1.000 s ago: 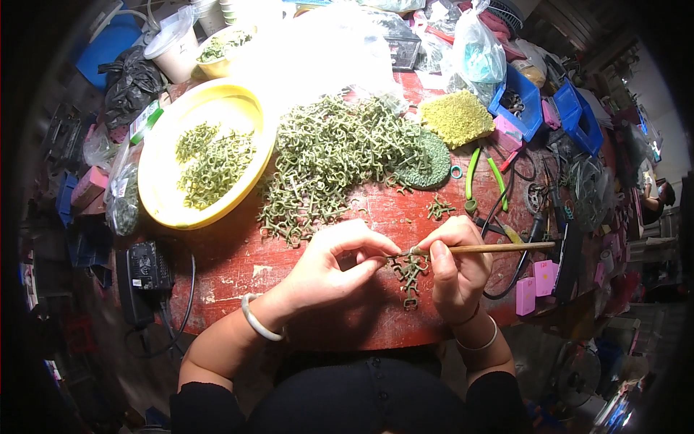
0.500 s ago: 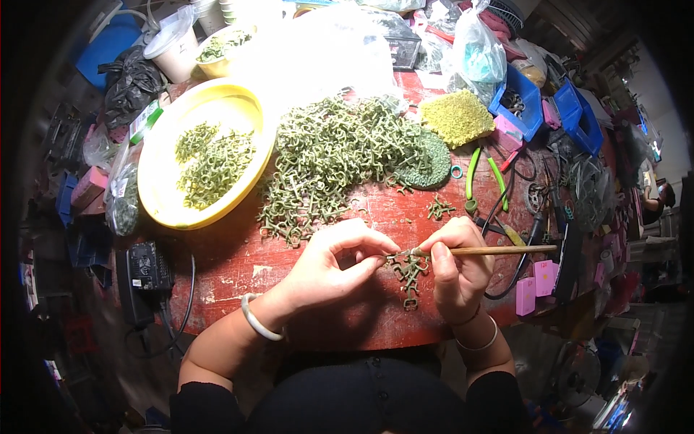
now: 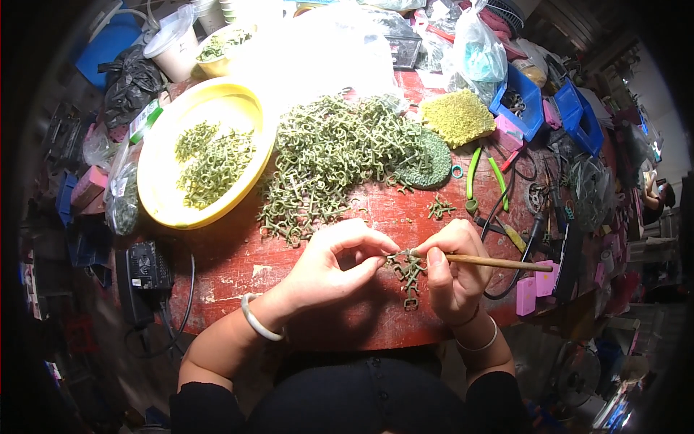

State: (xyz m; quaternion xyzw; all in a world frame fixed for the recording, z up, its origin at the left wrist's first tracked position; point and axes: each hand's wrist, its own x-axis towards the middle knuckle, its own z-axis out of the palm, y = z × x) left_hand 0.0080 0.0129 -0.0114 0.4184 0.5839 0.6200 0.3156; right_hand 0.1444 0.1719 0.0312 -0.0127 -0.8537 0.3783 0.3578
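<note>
My left hand [image 3: 332, 264] pinches the top of a small dangling cluster of dull green hook-shaped pieces [image 3: 410, 282], above the red work table [image 3: 347, 318]. My right hand [image 3: 455, 275] grips a thin wooden stick [image 3: 506, 262], which points left to the top of that cluster, close to the left fingertips; the exact contact is too small to make out. Behind my hands lie a big heap of similar green pieces [image 3: 332, 145] and a small separate group of them [image 3: 439, 207].
A yellow bowl of pieces [image 3: 152, 181] sits left. At the back right are green and yellow pads [image 3: 455, 116], blue bins [image 3: 578, 119], green-handled pliers [image 3: 497, 181] and pink blocks [image 3: 526, 295]. A power adapter [image 3: 148, 271] with cable is left. A person [image 3: 654, 202] is at far right.
The stick's right end has dropped, so it now slants down to the right. My right fingers have shifted slightly with it; my left hand stays in about the same place.
</note>
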